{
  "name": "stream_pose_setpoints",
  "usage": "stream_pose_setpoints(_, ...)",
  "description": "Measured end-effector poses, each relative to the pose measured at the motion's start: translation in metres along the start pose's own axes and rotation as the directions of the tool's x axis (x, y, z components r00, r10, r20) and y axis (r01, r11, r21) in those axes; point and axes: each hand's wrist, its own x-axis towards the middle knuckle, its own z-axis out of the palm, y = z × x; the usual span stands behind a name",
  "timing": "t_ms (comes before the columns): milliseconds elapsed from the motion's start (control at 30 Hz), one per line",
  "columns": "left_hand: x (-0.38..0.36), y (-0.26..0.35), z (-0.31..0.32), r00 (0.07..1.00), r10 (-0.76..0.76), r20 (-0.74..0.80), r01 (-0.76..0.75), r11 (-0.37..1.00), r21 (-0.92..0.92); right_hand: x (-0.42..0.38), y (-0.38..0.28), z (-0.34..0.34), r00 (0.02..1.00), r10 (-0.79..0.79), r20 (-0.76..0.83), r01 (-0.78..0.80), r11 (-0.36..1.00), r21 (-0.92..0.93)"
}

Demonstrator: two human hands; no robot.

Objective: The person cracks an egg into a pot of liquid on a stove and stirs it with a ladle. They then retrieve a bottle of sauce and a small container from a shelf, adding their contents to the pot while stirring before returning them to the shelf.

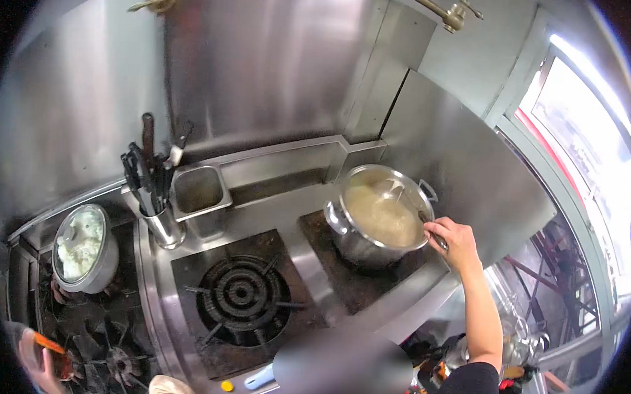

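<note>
My right hand (456,241) is closed around the dark handle of a utensil (439,240) at the right rim of a steel pot (364,247). Pale, cloudy liquid (380,213) fills much of the pot, and the utensil's working end is hard to make out. At the lower left edge, my left hand (43,374) is partly in view, its thumb up against a clear object with an orange edge (49,343). What that object is, the blur and the frame edge hide.
A lidded pot (105,268) with white contents stands on the left burner. Knives (146,167) fill a steel holder (165,230) beside a square steel container (200,191). A bare burner (240,293) lies between. A beige cloth (171,389), yellow cap (227,386) and blue handle (258,377) lie in front.
</note>
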Motion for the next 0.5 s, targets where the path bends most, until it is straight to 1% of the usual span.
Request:
stream_pose_setpoints(33, -0.007, 0.013, 0.019, 1.0, 0.012, -0.018, -0.012, 1.0, -0.01, -0.001, 0.013, 0.0, 1.0, -0.028, -0.014, 0.029, 0.997, 0.076)
stream_pose_setpoints(67, -0.018, 0.053, 0.042, 0.998, -0.005, 0.064, 0.021, 0.969, -0.247, 0.0, 0.028, 0.002, 0.997, -0.039, -0.064, 0.049, 0.986, 0.157)
stream_pose_setpoints(100, -0.03, 0.105, 0.067, 0.989, -0.001, 0.145, 0.07, 0.881, -0.468, -0.004, 0.044, 0.014, 0.997, -0.034, -0.066, 0.045, 0.984, 0.173)
stream_pose_setpoints(133, -0.042, 0.157, 0.089, 0.986, -0.024, 0.166, 0.11, 0.84, -0.531, -0.009, 0.06, 0.029, 0.966, 0.17, -0.197, -0.069, 0.897, 0.437)
stream_pose_setpoints(167, -0.053, 0.201, 0.11, 0.98, -0.046, 0.192, 0.153, 0.794, -0.589, -0.013, 0.074, 0.04, 0.883, 0.392, -0.257, -0.125, 0.726, 0.676)
stream_pose_setpoints(200, -0.062, 0.224, 0.127, 0.965, -0.028, 0.261, 0.19, 0.762, -0.62, -0.008, 0.078, 0.04, 0.781, 0.601, -0.167, -0.248, 0.545, 0.801)
stream_pose_setpoints(233, -0.069, 0.242, 0.143, 0.944, -0.008, 0.33, 0.231, 0.729, -0.645, 0.001, 0.086, 0.044, 0.685, 0.727, -0.045, -0.343, 0.376, 0.861)
stream_pose_setpoints(300, -0.085, 0.29, 0.171, 0.925, 0.04, 0.377, 0.236, 0.718, -0.655, 0.005, 0.111, 0.072, 0.662, 0.749, 0.03, -0.339, 0.264, 0.903)
stream_pose_setpoints(333, -0.093, 0.318, 0.179, 0.913, 0.023, 0.407, 0.276, 0.7, -0.659, 0.005, 0.119, 0.083, 0.652, 0.752, 0.098, -0.384, 0.215, 0.898)
stream_pose_setpoints(367, -0.1, 0.333, 0.187, 0.902, -0.002, 0.431, 0.308, 0.702, -0.642, 0.007, 0.124, 0.091, 0.651, 0.752, 0.103, -0.382, 0.207, 0.901)
stream_pose_setpoints(433, -0.112, 0.351, 0.2, 0.873, 0.01, 0.487, 0.349, 0.685, -0.64, 0.009, 0.131, 0.103, 0.596, 0.755, 0.274, -0.529, 0.113, 0.841)
stream_pose_setpoints(500, -0.12, 0.371, 0.208, 0.829, 0.024, 0.559, 0.395, 0.683, -0.615, 0.012, 0.141, 0.114, 0.579, 0.762, 0.289, -0.541, 0.094, 0.835)
